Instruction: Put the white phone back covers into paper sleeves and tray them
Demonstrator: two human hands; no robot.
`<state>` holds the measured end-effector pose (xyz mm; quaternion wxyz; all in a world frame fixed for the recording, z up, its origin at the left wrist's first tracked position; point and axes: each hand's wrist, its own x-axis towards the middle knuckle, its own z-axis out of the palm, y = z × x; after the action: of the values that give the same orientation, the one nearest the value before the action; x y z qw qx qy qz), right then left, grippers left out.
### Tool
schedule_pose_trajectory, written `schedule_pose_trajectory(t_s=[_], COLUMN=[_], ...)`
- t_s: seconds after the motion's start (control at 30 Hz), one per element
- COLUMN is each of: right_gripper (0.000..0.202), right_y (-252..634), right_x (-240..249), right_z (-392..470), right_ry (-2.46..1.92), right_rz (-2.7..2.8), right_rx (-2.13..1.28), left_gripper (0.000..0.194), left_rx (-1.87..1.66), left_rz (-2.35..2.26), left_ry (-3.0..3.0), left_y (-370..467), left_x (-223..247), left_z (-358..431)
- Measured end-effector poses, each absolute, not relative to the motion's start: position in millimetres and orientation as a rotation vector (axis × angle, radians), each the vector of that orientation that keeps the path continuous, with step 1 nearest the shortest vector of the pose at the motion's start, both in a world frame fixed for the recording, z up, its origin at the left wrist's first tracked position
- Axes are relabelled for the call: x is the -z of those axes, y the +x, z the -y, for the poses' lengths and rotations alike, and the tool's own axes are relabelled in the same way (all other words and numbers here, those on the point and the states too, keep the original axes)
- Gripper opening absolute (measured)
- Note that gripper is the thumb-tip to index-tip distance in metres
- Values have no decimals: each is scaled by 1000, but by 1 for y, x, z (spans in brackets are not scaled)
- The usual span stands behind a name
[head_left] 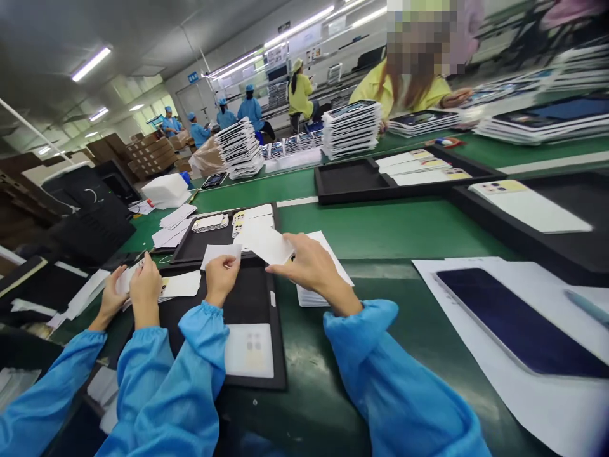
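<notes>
My left hand [221,274] pinches the lower edge of a small white sheet [219,252] above a black tray [259,298]. My right hand [311,265] holds a larger white card [266,244] by its right edge, just above a stack of white sheets [309,297] lying on the green belt. Both sheets hang close together over the tray's far end. A white phone-back panel [250,350] lies in the tray near me, between my blue sleeves.
A co-worker's two hands [128,289] in blue sleeves handle cards at my left. A second black tray [190,251] with white panels lies beyond. More black trays [354,184] sit across the belt. A dark phone panel [518,327] rests on white paper at right. A person in yellow stands opposite.
</notes>
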<state>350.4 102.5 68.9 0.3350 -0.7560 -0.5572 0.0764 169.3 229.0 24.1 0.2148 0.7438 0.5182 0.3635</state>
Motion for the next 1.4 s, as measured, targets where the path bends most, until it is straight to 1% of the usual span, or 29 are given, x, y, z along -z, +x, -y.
schedule_pose_trajectory(t_s=[0.1,0.23,0.4,0.5,0.6,0.73,0.8,0.87,0.97,1.03,1.1,1.27,1.33,1.4], right_gripper=[49,42,46,48,45,43,42,40,39,40,42,44,45,46], right_y=[336,325,322,321,317,311,308,306,305,304,304,302,302,303], right_x=[-60,-51,-43,-40,-38,-38,-37,-37,-36,-37,-39,-44,-43,-42], right_z=[-109,-114,-118,-119,-119,-119,-118,-118,-118,-117,-116,-115,-115,-115], right_ry=[-2144,-2255,-2312,-2325,-2326,-2304,-2293,-2276,-2252,-2254,-2268,-2278,-2272,-2258], right_rz=[1597,1643,1615,1607,1629,1697,1728,1765,1800,1786,1772,1783,1792,1804], right_rx=[-184,-83,-49,-30,-24,-13,-19,-25,-39,-57,-92,-191,-208,-222], left_gripper=[15,18,19,18,18,21,27,26,18,23,31,34,31,22], left_rx=[-992,-970,-985,-968,-983,-1192,-1397,-1413,-1255,-1195,-1128,-1037,-1038,-1077], left_rz=[-1454,-1434,-1426,-1414,-1420,-1448,-1420,-1291,-1171,-1181,-1197,-1284,-1329,-1395], left_ry=[1961,1843,1763,1747,1747,1746,1746,1792,1860,1888,1922,2011,2035,2105], left_y=[172,169,183,184,135,6,-38,-50,-17,21,61,144,163,172], left_x=[-2,6,7,-2,-36,-92,-103,-98,-77,-61,-45,-7,3,9], left_z=[-235,-235,-228,-221,-222,-244,-257,-265,-265,-258,-248,-227,-225,-225])
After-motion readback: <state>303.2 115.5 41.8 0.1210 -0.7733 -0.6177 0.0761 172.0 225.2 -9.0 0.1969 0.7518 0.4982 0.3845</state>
